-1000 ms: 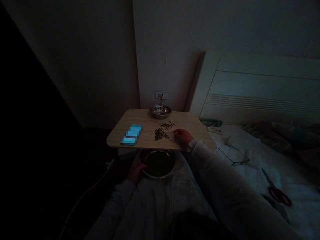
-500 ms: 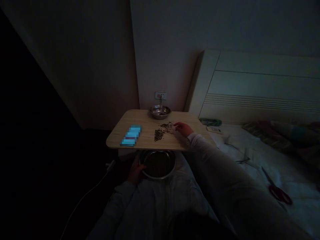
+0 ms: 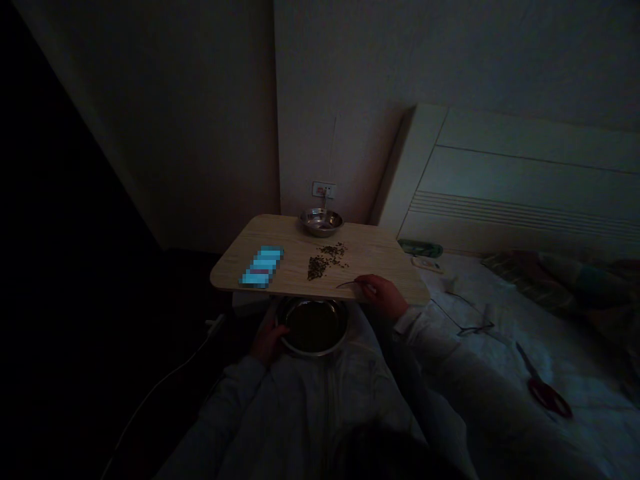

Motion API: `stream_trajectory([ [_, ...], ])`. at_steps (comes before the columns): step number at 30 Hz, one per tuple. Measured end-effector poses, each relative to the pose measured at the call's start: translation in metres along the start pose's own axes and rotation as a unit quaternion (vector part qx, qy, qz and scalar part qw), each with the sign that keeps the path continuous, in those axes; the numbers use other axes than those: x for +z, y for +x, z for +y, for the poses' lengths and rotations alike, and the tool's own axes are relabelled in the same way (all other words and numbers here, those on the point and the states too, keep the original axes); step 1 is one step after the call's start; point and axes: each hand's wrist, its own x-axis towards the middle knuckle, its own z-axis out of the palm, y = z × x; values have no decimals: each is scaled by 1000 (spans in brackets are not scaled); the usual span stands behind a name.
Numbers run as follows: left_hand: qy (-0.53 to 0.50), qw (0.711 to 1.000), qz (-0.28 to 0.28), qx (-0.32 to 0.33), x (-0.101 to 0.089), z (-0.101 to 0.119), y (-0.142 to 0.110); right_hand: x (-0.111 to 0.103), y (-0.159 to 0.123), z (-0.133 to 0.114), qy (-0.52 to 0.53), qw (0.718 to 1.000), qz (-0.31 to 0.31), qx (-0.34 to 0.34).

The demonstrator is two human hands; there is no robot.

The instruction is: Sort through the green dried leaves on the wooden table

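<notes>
The room is very dark. My left hand point(image 3: 267, 340) grips the left rim of a steel bowl point(image 3: 340, 330) held on my lap, just under the near edge of a small wooden table point(image 3: 290, 273). At that near edge my right hand point(image 3: 383, 295) is closed on a small pale card-like thing point(image 3: 350, 285). A pile of small dark seeds point(image 3: 325, 259) lies mid-table, just beyond and left of that hand.
A smaller steel bowl point(image 3: 321, 221) stands at the table's far edge below a wall socket point(image 3: 323, 190). A lit phone point(image 3: 262, 266) lies on the table's left. On the bed at right lie red-handled scissors point(image 3: 543, 387), a cable and a remote.
My right hand has drawn back from the seeds to the table's near edge above the bowl. The left hand stays on the bowl's rim.
</notes>
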Motion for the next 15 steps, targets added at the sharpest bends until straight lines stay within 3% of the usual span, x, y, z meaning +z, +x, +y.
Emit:
stream_trajectory([
  [6, 4, 1000, 8, -30, 0, 0, 0, 10, -16, -2, -67, 997, -16, -35],
  [15, 2, 1000, 13, -4, -5, -9, 9, 17, -4, -6, -96, 995, -22, -15],
])
